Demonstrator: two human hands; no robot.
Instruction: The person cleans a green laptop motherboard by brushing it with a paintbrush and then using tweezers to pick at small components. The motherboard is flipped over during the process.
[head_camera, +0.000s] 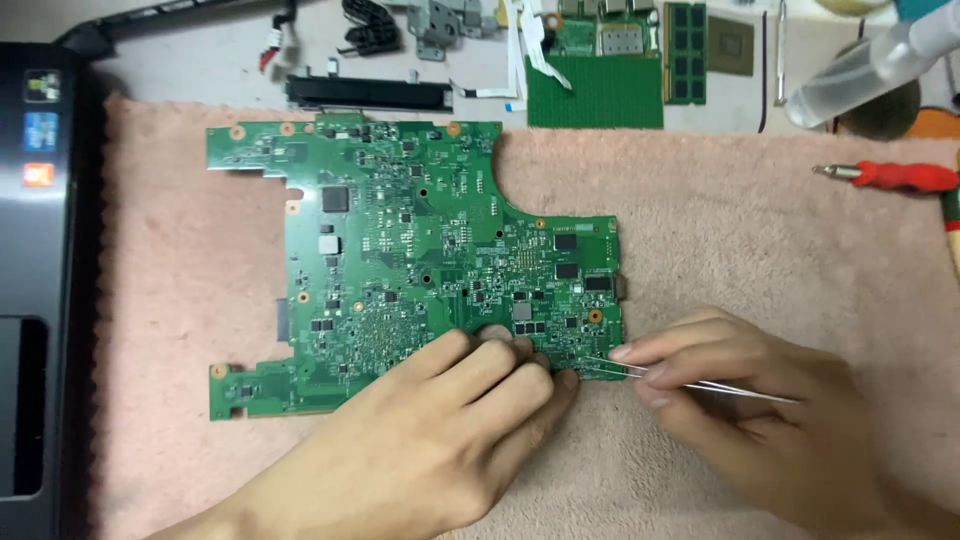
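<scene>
A green laptop motherboard (400, 240) lies flat on a pink towel (760, 260). My left hand (440, 440) rests on the board's lower right part, fingers curled and pressing down near a round silver spot (495, 333). My right hand (740, 400) pinches thin metal tweezers (700, 383), whose tips touch the board's lower right edge close to my left fingertips. The board area under both hands is hidden.
A dark laptop base (40, 280) stands at the left. Behind the towel lie a black bar (365, 92), metal hinges (440, 25), small green boards (600, 90), memory sticks (686, 52) and a clear bottle (870, 65). A red-handled screwdriver (895, 176) lies at the right.
</scene>
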